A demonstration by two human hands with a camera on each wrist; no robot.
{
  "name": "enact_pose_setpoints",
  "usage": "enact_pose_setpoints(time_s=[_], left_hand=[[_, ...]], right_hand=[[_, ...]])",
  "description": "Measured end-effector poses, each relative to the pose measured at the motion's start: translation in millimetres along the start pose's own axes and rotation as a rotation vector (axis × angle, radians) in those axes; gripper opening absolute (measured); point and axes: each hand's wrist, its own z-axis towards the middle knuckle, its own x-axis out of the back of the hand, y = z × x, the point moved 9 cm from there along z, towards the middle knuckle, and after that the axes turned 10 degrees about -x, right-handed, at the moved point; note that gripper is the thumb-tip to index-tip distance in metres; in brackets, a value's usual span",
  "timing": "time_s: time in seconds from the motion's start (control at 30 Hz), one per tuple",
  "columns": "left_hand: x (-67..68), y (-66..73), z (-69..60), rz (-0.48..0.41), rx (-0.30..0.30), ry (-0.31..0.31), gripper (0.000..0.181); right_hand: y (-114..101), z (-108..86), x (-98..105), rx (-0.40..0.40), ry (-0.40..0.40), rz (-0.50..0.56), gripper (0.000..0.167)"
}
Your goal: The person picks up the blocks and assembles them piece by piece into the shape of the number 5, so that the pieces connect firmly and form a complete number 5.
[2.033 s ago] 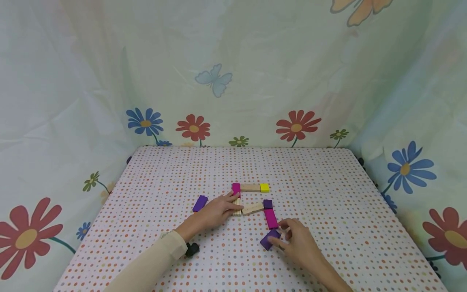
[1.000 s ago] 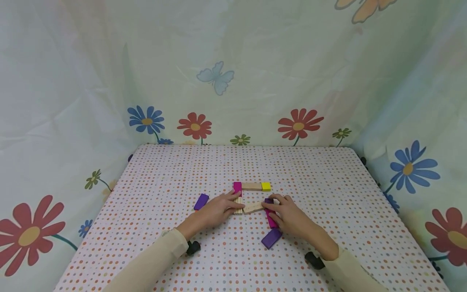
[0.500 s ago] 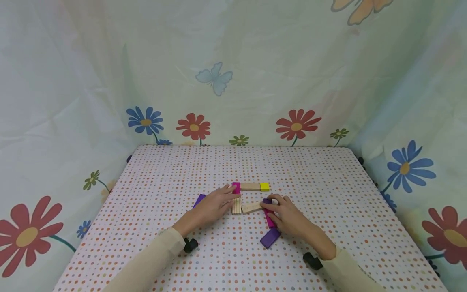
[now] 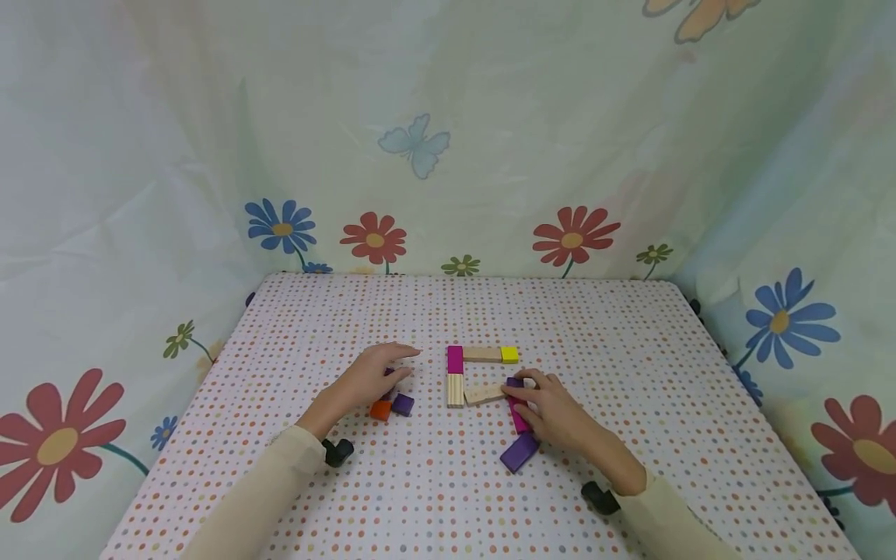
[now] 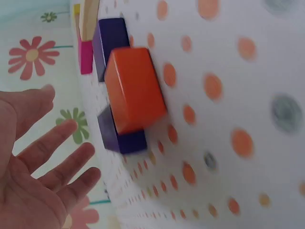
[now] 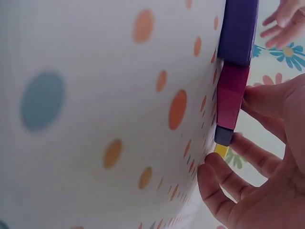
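My left hand (image 4: 365,379) hovers with spread fingers over an orange block (image 4: 380,410) and a purple block (image 4: 402,404). Another purple block (image 5: 112,36) is partly covered by the hand in the head view; the left wrist view shows the palm apart from all of them. My right hand (image 4: 563,418) touches a magenta block (image 6: 231,95) with its thumb and a small purple block (image 6: 223,136) with a finger. A larger purple block (image 4: 519,453) lies at an angle at the magenta block's near end. A slanted plain wooden block (image 4: 484,394) meets the small purple one.
Left of centre, a magenta block (image 4: 455,360) lies end to end with a striped wooden block (image 4: 455,391). From its top, a plain wooden block (image 4: 481,355) runs right to a yellow block (image 4: 509,355). The dotted tabletop (image 4: 336,311) meets a flowered curtain behind.
My left hand has left the magenta and striped blocks and moved left over the loose blocks. My right hand has gone from the larger purple block up to the small purple and magenta ones.
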Motion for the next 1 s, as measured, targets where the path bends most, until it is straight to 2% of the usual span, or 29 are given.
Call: enact_pose_setpoints(time_s=[0.33,0.5,0.73,0.83,1.0], left_hand=[[1.8,-29.8,-24.5,0.005,0.080,-0.025,0.040],[-1.8,-32.1,-28.9,0.004,0.105,-0.021,0.039],[-6.8,-34.0,-30.0,0.022,0.193,-0.039,0.041],[-7.7,-33.6,-29.1,0.053,0.204,-0.046,0.041],[-5.9,-32.3,-26.5,0.056,0.228,-0.027,0.039]], right_hand=[[3.1,-2.4,-0.4,-0.019,0.002,0.013,0.040],[4.0,-2.4,-0.6,-0.017,0.006,0.017,0.040],[2.6,-2.0,-1.1,-0.009,0.000,0.022,0.040],[2.4,-1.3,-1.5,-0.010,-0.006,0.022,0.040],[2.1,-0.9,-0.5,-0.014,-0.006,0.030,0.040]])
